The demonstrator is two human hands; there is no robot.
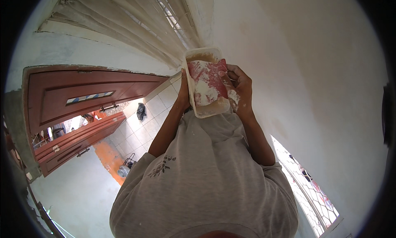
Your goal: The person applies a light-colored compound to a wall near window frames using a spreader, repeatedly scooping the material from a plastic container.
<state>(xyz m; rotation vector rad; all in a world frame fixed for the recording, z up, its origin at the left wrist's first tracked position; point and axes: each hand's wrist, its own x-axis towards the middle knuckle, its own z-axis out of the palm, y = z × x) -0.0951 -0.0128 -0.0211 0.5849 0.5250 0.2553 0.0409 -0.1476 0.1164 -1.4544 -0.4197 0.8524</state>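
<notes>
In front of my chest is a pale, rectangular plastic tub (212,112) with rounded corners and brownish residue inside its walls. My left hand (184,91) grips the tub's left side, fingers mostly hidden behind the rim. Across the tub's opening lies a broad, flat red spreader (221,84), heavily smeared with white putty-like paste. My right hand (240,87) is closed on the spreader's right edge, the thumb on top and the other fingers bent. White paste also coats part of the right thumb and wrist. How much paste lies beneath the spreader is hidden.
A bare pale wall (288,64) rises ahead and to the right. Beige curtains (123,15) hang at the upper left, above a reddish-brown door (53,95). On the tiled floor (142,130) lies a black bag (141,111). A window grille (307,186) is at lower right.
</notes>
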